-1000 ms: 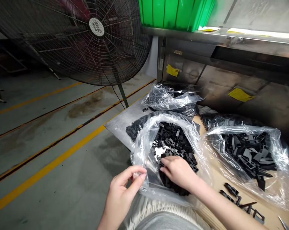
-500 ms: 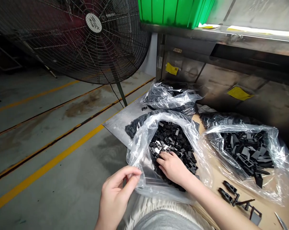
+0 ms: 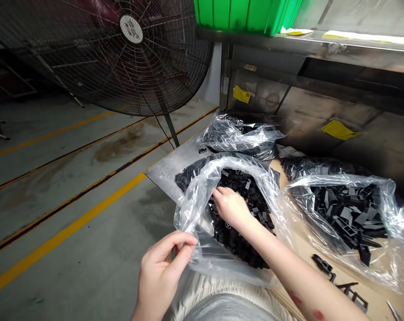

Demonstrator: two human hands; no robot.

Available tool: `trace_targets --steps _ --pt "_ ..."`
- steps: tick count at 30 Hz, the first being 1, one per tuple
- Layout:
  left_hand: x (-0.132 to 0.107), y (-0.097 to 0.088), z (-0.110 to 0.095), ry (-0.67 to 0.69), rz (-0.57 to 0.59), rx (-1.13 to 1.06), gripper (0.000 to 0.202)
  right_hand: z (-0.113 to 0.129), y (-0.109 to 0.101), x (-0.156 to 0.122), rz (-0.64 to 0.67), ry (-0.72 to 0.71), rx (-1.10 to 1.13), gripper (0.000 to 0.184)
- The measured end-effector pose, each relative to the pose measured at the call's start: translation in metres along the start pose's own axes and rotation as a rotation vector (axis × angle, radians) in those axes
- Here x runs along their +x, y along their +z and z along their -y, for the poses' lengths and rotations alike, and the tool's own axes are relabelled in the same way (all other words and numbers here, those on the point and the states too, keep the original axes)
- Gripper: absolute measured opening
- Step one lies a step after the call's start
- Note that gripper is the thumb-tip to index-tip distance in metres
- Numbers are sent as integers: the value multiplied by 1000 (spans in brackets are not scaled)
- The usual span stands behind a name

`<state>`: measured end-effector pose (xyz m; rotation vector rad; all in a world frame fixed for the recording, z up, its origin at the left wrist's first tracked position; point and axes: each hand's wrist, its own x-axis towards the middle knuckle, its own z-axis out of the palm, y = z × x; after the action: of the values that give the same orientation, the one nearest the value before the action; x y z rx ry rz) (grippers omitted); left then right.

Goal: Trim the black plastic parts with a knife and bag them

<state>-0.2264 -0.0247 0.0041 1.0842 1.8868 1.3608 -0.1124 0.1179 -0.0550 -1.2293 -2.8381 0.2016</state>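
A clear plastic bag (image 3: 195,200) full of small black plastic parts (image 3: 252,196) lies open in front of me. My left hand (image 3: 162,272) pinches the bag's near rim between thumb and fingers and holds it open. Inside the bag, my right hand (image 3: 230,206) rests on the heap of black parts with its fingers reaching forward and partly curled; whether it grips a part is hidden.
A second open bag of black parts (image 3: 345,218) lies to the right, a third bag (image 3: 238,133) behind. Loose black parts (image 3: 342,285) sit on the brown board at right. A large floor fan (image 3: 121,53) stands at left, a green crate (image 3: 245,15) on the metal bench above.
My right hand has moved further into the bag, up and away over the parts. My left hand has kept its pinch on the rim and scarcely moved.
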Motion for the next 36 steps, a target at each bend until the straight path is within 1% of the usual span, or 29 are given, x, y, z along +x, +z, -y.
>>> trace_targets --steps 3,5,8,9,11,14,16,17,19,22,25,27,29,31,33,35,36 --pt "2 4 -2 55 18 21 7 22 15 27 -2 -139 5 35" --pt "1 4 2 74 4 21 9 29 24 28 8 -195 -1 38" --pt "-1 -2 14 83 -78 -21 10 25 31 6 26 -227 -17 45" --pt "-3 -4 19 90 -113 -39 10 21 31 -5 35 -225 -22 44" --pt "-5 -8 26 100 -162 -73 11 11 28 -28 56 -200 -31 35" --pt "-5 -11 28 94 -152 -83 13 -2 20 -52 74 -136 -39 23" --pt "-3 -10 24 107 -127 -75 14 -9 11 -57 72 -93 -39 20" --pt "-2 -9 22 119 -118 -73 15 -12 5 -55 66 -72 -36 21" --pt "0 -6 19 143 -105 -76 16 -20 -5 -40 34 -28 -31 24" --pt "1 -1 18 170 -94 -82 18 -31 -12 -2 -55 55 -35 33" --pt "1 2 20 193 -86 -80 18 -34 -4 30 -102 105 -45 40" --pt "1 2 22 204 -83 -72 17 -28 7 34 -94 83 -44 40" --pt "0 1 24 208 -79 -63 17 -17 16 23 -73 33 -37 34" --pt "0 -1 25 203 -67 -50 17 -6 19 1 -56 4 -28 32" --pt "-1 -2 25 193 -50 -27 17 -3 14 -22 -45 -6 -15 29" --pt "-1 -2 24 192 -41 -2 17 -8 5 -39 -34 -21 10 25" --pt "-1 -2 24 195 -40 6 17 -14 0 -43 -33 -23 23 25"
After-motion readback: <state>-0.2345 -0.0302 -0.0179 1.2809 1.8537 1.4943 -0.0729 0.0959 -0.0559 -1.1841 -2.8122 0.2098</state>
